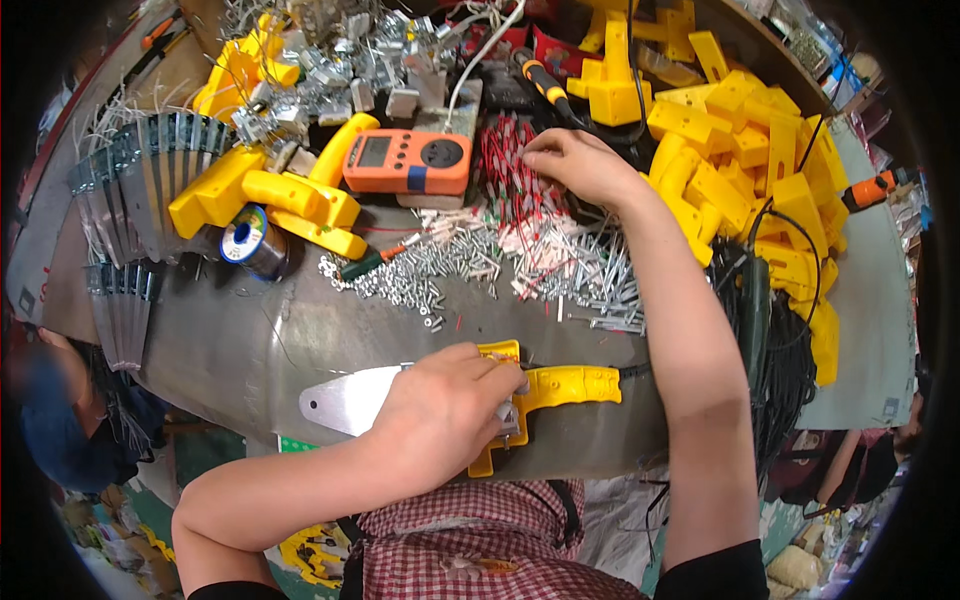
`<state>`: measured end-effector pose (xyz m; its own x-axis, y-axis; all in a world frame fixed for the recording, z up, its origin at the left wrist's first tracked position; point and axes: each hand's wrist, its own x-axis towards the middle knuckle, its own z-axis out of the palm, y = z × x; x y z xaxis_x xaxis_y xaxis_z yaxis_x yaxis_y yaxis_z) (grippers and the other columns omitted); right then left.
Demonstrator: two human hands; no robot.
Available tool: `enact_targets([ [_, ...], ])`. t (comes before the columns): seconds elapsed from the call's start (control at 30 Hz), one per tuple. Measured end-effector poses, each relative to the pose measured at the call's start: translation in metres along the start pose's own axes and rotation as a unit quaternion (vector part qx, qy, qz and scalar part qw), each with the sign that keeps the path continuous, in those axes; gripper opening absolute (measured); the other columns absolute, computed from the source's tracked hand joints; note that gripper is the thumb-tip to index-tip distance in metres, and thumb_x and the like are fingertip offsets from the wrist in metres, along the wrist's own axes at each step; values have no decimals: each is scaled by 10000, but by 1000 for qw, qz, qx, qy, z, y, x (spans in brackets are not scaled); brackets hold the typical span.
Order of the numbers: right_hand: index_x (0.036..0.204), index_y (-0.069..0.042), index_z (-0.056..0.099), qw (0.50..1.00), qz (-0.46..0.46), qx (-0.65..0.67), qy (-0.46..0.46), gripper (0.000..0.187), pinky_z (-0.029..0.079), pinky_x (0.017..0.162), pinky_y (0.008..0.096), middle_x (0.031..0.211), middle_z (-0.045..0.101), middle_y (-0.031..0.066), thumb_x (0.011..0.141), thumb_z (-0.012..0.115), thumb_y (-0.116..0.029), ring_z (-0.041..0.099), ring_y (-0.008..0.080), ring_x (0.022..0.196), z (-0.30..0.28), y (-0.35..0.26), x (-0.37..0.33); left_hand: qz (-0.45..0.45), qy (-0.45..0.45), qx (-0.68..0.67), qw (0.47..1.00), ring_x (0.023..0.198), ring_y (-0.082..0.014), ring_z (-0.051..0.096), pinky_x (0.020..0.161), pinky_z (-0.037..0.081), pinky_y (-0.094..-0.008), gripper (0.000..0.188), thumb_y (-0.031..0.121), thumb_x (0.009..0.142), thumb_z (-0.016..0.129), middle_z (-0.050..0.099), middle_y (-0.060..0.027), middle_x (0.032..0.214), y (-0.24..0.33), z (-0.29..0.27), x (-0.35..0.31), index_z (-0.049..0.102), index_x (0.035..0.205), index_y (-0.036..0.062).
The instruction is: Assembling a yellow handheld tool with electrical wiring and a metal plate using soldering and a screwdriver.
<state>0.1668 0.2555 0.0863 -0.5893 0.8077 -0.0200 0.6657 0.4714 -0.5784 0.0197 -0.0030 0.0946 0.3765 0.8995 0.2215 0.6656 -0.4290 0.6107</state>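
Assembly of a yellow tool handle (545, 388) on the grey bench (230, 340) looks half done: left hand (445, 415) presses on it (metal blade (345, 400) attached), right hand (575, 165) pinches among red wires (510, 170). Next move probably needs one wire separated cleanly.

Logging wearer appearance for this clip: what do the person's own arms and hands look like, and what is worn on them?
Both forearms are bare. The left hand and right hand wear no gloves; no rings or watch show. A black sleeve edge shows at the right upper arm.
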Motion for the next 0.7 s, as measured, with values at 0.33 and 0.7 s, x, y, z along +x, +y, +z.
enact_targets([
  [0.33, 990, -18, 636, 936, -105, 137, -306, 235, 486, 753, 321, 885, 668, 119, 854, 608, -207, 637, 212, 829, 20, -30, -111, -8, -9, 9, 1000, 707, -272, 580, 633, 486, -364, 345, -9, 554, 688, 617, -79, 771, 0, -1, 4, 611, 883, 62],
  [0.7, 962, -22, 649, 950, -168, 174, -197, 247, 473, 770, 363, 874, 637, 153, 847, 593, -234, 616, 294, 850, 49, -35, -123, -9, -20, 14, 1000, 708, -275, 577, 638, 483, -372, 350, -10, 560, 677, 622, -83, 784, 1, -2, 7, 615, 901, 42],
])
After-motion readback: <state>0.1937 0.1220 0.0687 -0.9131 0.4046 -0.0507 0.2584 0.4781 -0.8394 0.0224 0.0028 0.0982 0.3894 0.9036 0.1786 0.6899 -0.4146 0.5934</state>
